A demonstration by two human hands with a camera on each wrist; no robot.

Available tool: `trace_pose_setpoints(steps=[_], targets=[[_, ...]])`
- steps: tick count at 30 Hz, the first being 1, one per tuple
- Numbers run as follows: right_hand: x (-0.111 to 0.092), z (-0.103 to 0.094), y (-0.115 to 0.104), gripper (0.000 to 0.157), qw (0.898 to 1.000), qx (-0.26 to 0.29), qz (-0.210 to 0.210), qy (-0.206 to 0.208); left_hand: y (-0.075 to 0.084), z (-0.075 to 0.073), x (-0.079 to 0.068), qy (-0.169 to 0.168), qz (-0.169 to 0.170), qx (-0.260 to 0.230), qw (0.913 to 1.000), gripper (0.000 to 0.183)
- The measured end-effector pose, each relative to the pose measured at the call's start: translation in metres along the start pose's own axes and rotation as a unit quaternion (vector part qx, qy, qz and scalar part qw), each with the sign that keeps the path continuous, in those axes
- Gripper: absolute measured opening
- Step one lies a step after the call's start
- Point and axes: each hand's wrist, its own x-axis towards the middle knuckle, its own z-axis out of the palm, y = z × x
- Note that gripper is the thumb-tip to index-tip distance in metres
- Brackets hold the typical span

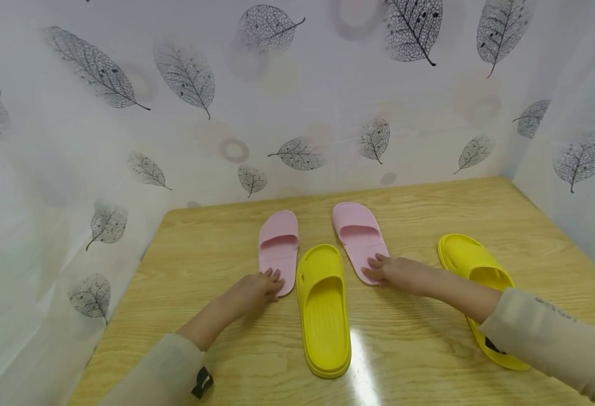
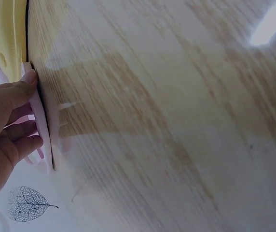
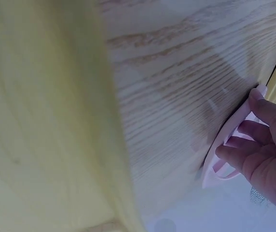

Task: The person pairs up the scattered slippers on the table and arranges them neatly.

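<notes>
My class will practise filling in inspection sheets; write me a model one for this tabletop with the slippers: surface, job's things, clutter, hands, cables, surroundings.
Surface: wood-grain table, glossy, reflecting a bright light.
Job's things: left pink slipper and right pink slipper, set apart, toes pointing away from the person.
Clutter: besides the pink pair, a middle yellow slipper, its toe between them, and an outer yellow slipper at the right, partly hidden by the right arm.
Hands: left hand grips the left pink slipper's heel end; right hand grips the right one's.
Cables: nothing seen.
Surroundings: pale leaf-print sheet behind the table and along both sides.
</notes>
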Motion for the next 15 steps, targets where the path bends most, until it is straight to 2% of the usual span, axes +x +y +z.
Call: trace_pose_setpoints(steps=[11, 15], targets=[[0.0059, -0.0044, 0.0003, 0.037, 1.0, 0.012, -0.007, -0.001, -0.0023, 0.0027, 0.0022, 0.016, 0.013, 0.026, 0.9995, 0.032], [0.0089, -0.0044, 0.0022, 0.036, 1.0, -0.003, -0.02, 0.003, -0.0028, 0.0031, 0.0029, 0.015, 0.018, 0.036, 0.9991, 0.032]])
